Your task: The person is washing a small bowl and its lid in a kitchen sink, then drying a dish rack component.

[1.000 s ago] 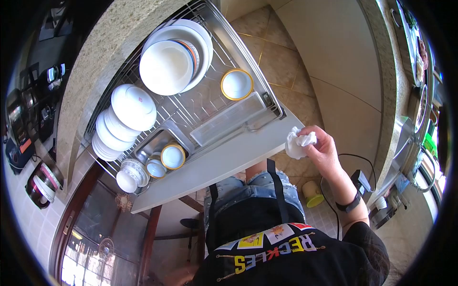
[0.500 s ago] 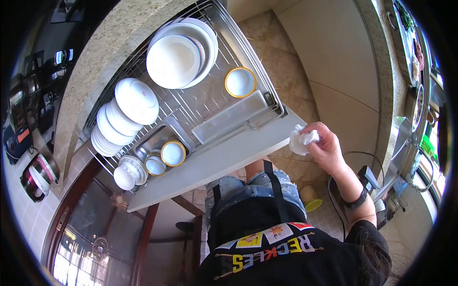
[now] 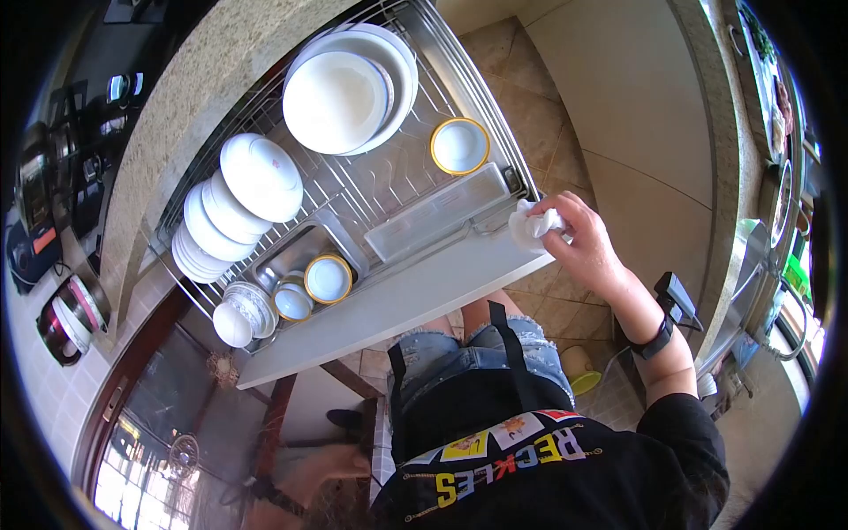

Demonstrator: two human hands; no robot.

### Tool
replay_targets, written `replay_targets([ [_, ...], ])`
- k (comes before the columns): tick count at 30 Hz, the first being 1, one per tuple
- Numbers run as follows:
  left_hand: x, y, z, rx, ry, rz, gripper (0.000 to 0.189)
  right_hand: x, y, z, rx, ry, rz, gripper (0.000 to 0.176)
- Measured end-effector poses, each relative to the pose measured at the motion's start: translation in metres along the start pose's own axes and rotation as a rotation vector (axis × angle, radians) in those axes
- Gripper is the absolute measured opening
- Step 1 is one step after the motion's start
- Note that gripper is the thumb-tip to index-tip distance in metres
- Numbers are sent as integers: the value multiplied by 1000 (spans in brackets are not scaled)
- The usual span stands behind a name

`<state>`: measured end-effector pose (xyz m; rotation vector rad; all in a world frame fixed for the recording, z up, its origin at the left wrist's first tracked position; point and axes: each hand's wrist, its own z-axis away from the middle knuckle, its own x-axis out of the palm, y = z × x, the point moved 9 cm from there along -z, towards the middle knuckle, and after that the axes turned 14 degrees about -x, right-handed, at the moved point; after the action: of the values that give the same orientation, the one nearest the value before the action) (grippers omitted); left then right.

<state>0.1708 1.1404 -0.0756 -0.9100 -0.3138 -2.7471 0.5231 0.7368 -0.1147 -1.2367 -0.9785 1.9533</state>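
Note:
A crumpled white tissue or cloth (image 3: 528,224) is pinched in the fingers of my right hand (image 3: 579,237). It overlaps the right end of the white front panel (image 3: 397,305) of a pulled-out dish drawer, close to the corner of the wire rack. Nearest to that hand inside the drawer are a long clear plastic tray (image 3: 437,215) and a yellow-rimmed white bowl (image 3: 460,147). At the lower left my left forearm (image 3: 327,470) shows, blurred, with a dark band round it; the left hand itself does not show.
The drawer's wire rack holds large white bowls (image 3: 336,104), stacked white plates (image 3: 261,177), a metal container (image 3: 291,252) and small bowls (image 3: 328,279). A stone countertop (image 3: 168,115) runs along the left. A yellow-green container (image 3: 580,371) stands on the tiled floor.
My right hand has moved left and up with the white tissue or cloth, onto the drawer panel's right end. My left forearm has come into view at the lower left.

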Motion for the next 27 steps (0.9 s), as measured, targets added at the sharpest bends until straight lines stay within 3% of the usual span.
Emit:
replay_targets([
  [2,-21,-47,-37,-72,76,104,22,6,4,-1,16,-7,-12,27],
  [4,-112,66,45,20,281,107,15,11,8,0,22,-9,-14,28],
  [6,-159,92,62,199,449,246,14,14,10,1,-22,-2,4,27],
  [7,-180,99,63,232,441,292,15,13,11,1,-24,-1,9,27],
  [8,-206,111,69,351,583,450,12,14,10,2,-25,4,5,27],
  [10,-258,138,80,443,942,329,13,17,11,1,-32,13,5,27],
  [14,-327,201,65,568,1157,205,19,21,17,1,-36,45,-9,27],
  [18,-373,256,19,580,1201,344,39,21,24,0,12,65,-8,27],
  [20,-396,273,-11,551,1359,425,53,22,29,-1,42,80,-14,26],
  [23,-425,296,-44,644,1345,696,65,22,40,-1,67,126,-7,25],
  [27,-449,313,-62,656,1236,695,65,26,52,0,66,118,-16,24],
])
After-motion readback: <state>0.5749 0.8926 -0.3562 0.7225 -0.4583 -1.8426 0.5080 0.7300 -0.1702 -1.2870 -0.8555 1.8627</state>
